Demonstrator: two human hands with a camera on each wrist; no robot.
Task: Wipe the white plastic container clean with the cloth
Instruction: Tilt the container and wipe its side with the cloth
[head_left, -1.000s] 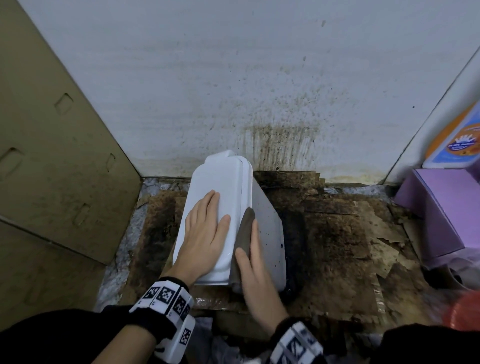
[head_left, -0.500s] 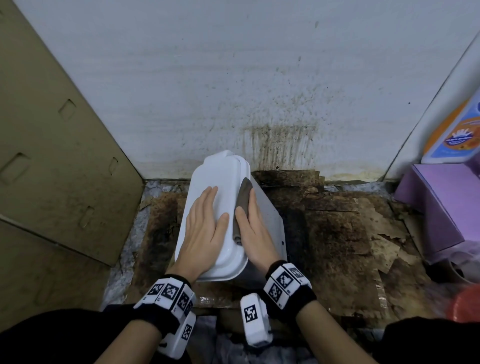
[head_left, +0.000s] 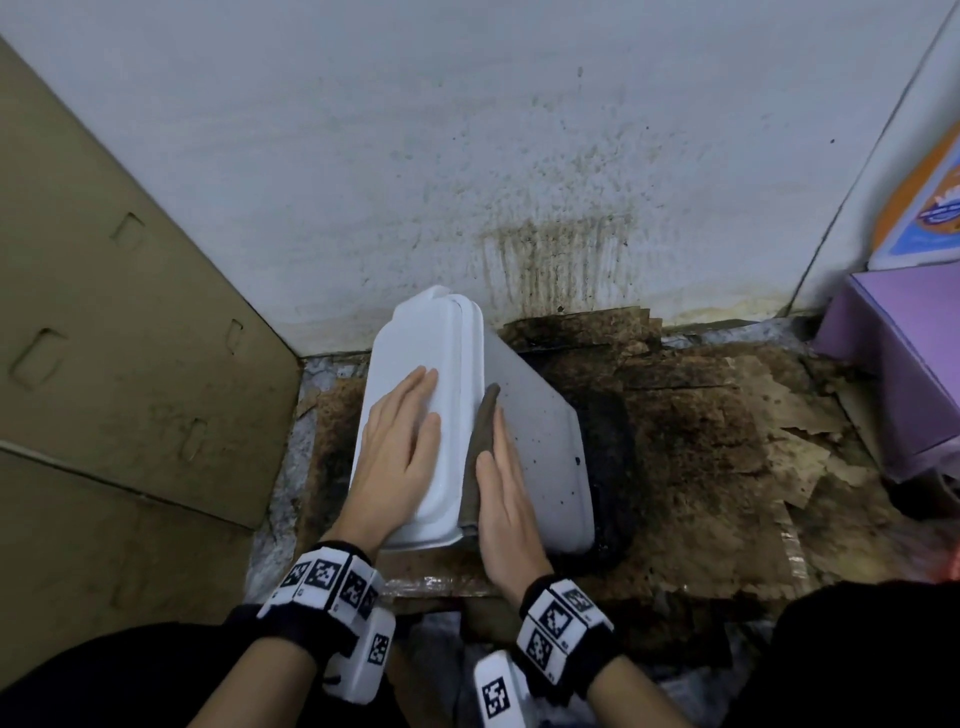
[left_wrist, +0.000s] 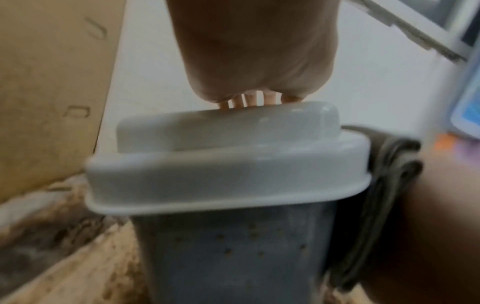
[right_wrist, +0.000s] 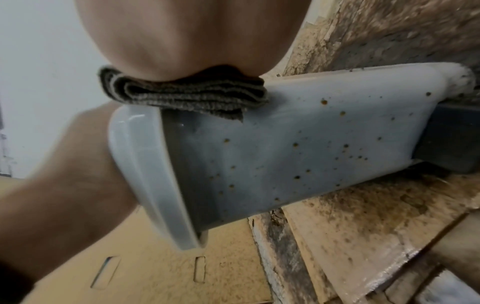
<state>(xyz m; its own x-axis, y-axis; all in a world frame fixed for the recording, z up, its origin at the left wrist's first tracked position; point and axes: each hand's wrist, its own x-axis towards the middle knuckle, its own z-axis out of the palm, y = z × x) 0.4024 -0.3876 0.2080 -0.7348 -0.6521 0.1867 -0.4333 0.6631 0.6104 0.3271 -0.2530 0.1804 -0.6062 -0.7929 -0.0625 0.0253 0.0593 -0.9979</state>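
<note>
The white plastic container (head_left: 540, 447) stands tilted on the dirty floor, lid on, its grey-white side dotted with brown specks (right_wrist: 298, 156). My left hand (head_left: 400, 447) lies flat on the lid (left_wrist: 228, 174), fingers straight. With straight fingers, my right hand (head_left: 506, 493) presses a folded grey-brown cloth (head_left: 480, 441) against the container's right side just under the lid rim. The folded cloth (right_wrist: 182, 92) is squeezed between palm and wall in the right wrist view. In the left wrist view the cloth (left_wrist: 389, 185) shows at the lid's right edge.
Brown cardboard sheets (head_left: 130, 338) lean at the left. A stained white wall (head_left: 519, 156) stands close behind the container. Soiled, torn cardboard (head_left: 727, 467) covers the floor, with a dark object (head_left: 610, 467) under the container. At the right stand a purple box (head_left: 909, 364) and an orange-blue package (head_left: 930, 208).
My right hand slid the cloth along the container's side away from me, then back a little toward me. The left hand stayed flat on the lid.
</note>
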